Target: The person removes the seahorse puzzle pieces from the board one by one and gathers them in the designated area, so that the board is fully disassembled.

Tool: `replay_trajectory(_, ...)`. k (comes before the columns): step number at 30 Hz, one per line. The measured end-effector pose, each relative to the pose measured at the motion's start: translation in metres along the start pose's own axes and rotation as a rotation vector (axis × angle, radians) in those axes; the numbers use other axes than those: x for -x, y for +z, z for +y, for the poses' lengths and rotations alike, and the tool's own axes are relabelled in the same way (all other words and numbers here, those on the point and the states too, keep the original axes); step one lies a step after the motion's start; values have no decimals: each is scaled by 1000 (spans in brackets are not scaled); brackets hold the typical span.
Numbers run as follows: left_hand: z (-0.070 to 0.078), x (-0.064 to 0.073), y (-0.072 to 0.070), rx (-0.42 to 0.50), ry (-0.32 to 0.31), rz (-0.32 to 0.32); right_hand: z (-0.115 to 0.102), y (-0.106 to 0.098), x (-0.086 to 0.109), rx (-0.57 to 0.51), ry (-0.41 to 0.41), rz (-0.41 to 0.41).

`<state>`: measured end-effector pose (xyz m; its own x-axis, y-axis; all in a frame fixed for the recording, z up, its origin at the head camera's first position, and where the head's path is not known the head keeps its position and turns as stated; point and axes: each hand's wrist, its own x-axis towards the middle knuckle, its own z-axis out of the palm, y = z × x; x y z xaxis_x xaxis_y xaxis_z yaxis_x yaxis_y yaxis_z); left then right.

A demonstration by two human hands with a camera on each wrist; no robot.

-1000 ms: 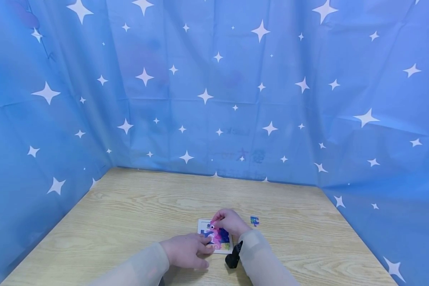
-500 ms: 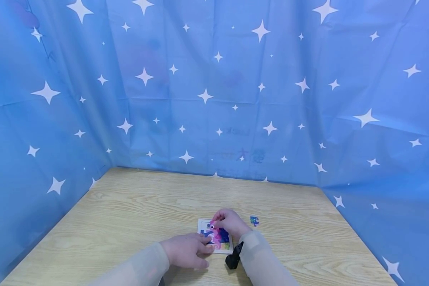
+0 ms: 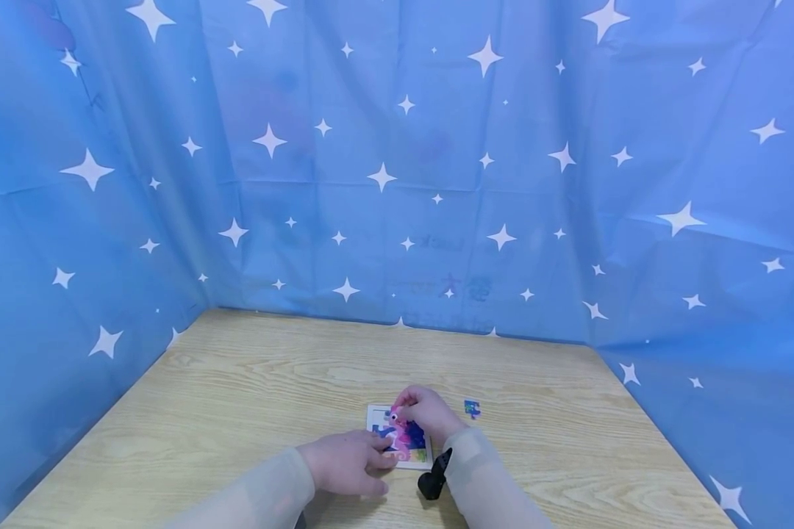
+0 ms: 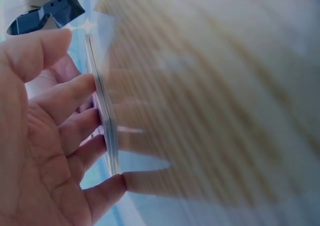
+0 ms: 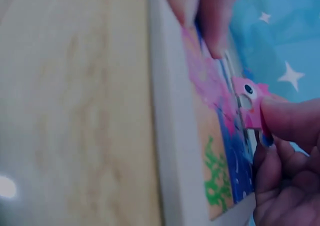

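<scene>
A jigsaw puzzle in a white frame [image 5: 172, 136] lies on the table in front of me, showing a pink seahorse on dark blue with green weed on sand. My right hand [image 3: 430, 414] pinches a pink puzzle piece [image 5: 252, 106] with the seahorse's eye between thumb and fingers, over the puzzle's upper part. In the right wrist view that piece stands tilted at the puzzle's surface. My left hand [image 3: 347, 463] rests at the puzzle's left side, its fingertips on the puzzle and along the frame's edge. Pale frame base shows beside the seahorse at the upper left.
One loose blue-and-green puzzle piece [image 3: 472, 409] lies on the wooden table [image 3: 271, 382] to the right of the frame. A black wrist camera [image 3: 431, 481] hangs below my right wrist, near the frame's lower right corner. A blue star-patterned curtain [image 3: 370, 206] stands behind the table.
The pinched seahorse piece has shifted and tipped very slightly in the right hand. Both hands otherwise keep their places, and the loose piece lies where it was.
</scene>
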<state>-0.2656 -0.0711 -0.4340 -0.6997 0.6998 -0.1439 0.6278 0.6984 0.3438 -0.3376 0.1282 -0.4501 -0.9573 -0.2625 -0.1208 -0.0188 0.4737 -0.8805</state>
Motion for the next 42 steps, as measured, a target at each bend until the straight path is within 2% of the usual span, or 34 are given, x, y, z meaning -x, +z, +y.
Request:
replay_trajectory(5, -1, 0, -1, 4, -1, -12, 3, -4, -2, -86, -2, -31)
replay_trajectory(18, -1, 0, 1, -6, 19, -11, 12, -24, -9, -61, -10, -66)
replay_trajectory(25, 0, 1, 2, -25, 7, 3, 18, -49, -4, -56, 10, -20)
replay_trajectory(33, 3, 3, 1, -21, 1, 8, 41, -83, 0, -55, 60, 73)
replay_trajectory(42, 2, 2, 2, -14, -4, 7, 56, -120, 13, -38, 79, 99)
